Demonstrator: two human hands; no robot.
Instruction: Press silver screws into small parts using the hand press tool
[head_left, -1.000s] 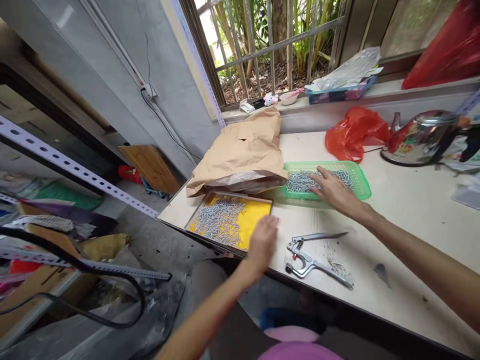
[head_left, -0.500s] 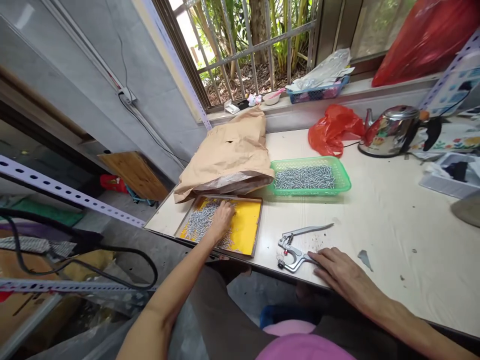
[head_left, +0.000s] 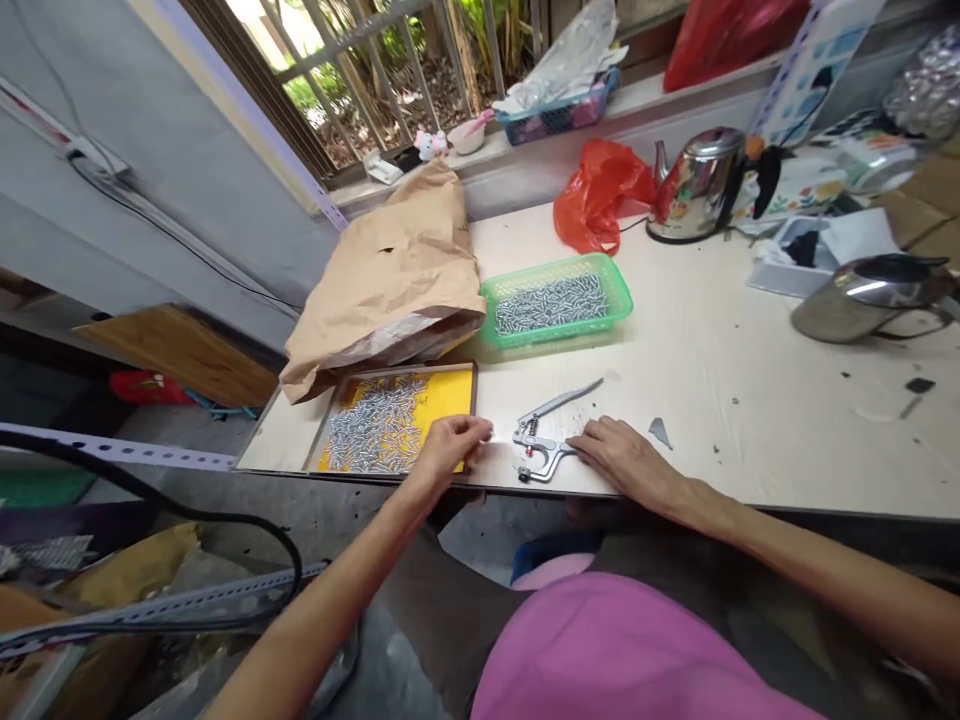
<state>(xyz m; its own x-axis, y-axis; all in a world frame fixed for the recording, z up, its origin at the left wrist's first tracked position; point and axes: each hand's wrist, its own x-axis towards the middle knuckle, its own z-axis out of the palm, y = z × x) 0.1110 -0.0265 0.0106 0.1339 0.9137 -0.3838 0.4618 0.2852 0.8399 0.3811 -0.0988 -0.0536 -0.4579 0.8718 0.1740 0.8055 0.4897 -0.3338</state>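
Note:
My left hand (head_left: 448,447) is pinched closed at the near right corner of a yellow tray (head_left: 450,392) that holds a heap of small silvery metal pieces (head_left: 373,433). A small silvery piece shows at its fingertips. My right hand (head_left: 624,457) lies at the table's front edge, its fingers closed on the lower handle of metal hand pliers (head_left: 541,448), whose upper handle points away to the right. A green basket (head_left: 619,295) filled with more metal pieces (head_left: 549,301) stands behind the pliers.
A brown paper sack (head_left: 390,270) lies behind the tray. A red plastic bag (head_left: 596,195), a steel kettle (head_left: 697,185) and a steel pot (head_left: 870,297) stand at the back right. Perforated metal rails (head_left: 127,452) and a black cable (head_left: 225,520) are at lower left.
My left hand has left the heap in the tray and come to its near right corner, pinched. My right hand has closed on the pliers' handle. The view has swung right.

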